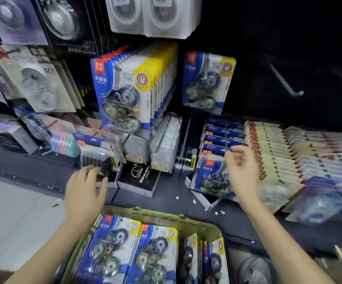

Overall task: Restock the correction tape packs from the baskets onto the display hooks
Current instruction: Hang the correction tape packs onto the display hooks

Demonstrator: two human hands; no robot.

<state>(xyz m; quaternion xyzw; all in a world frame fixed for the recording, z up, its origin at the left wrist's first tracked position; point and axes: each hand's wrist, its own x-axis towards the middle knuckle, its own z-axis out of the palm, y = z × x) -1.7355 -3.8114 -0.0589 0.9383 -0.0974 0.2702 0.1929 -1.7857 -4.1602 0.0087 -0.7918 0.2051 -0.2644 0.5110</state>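
Observation:
An olive green basket (166,217) at the bottom holds several blue correction tape packs (108,247) standing in rows. On the display wall, a thick stack of the same blue and yellow packs (125,93) hangs on one hook. A single pack (209,80) hangs to its right. Further right, a bare metal hook (287,83) juts from the dark panel. My left hand (84,189) reaches forward, fingers extended and touching the lower edge of a blurred pack of dark items (98,154). My right hand (241,173) hovers with loosely curled fingers and holds nothing, in front of a blue pack (209,177) lying in a shelf box.
The low shelf carries boxes of stationery: a black alarm clock box (139,177), clear packs (166,140), and rows of flat cards (278,148) to the right. Other tape packs (36,83) hang at the left. Pale floor (12,222) lies at the lower left.

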